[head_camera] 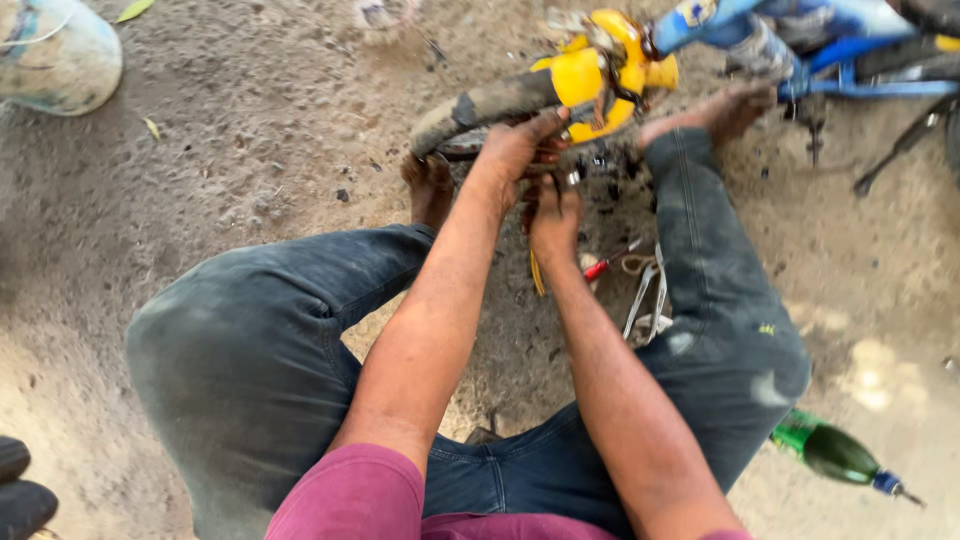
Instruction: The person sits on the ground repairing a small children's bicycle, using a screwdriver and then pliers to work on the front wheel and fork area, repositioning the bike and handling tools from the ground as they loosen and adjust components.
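I sit on dusty ground with my legs spread, in dark jeans. Between my bare feet lies a small wheel with a yellow plastic hub [600, 75] and a dirty black tyre [490, 105]. My left hand [520, 145] grips the wheel at its near edge, fingers curled over the tyre and hub. My right hand [555, 215] is just below it, fingers closed around a small part under the wheel; what it pinches is hidden.
A red-handled tool [605, 266] and metal wrenches [648, 295] lie by my right leg. A green bottle [835, 452] rests at right. A blue frame [850, 50] stands at top right, a pale bucket [55, 55] at top left.
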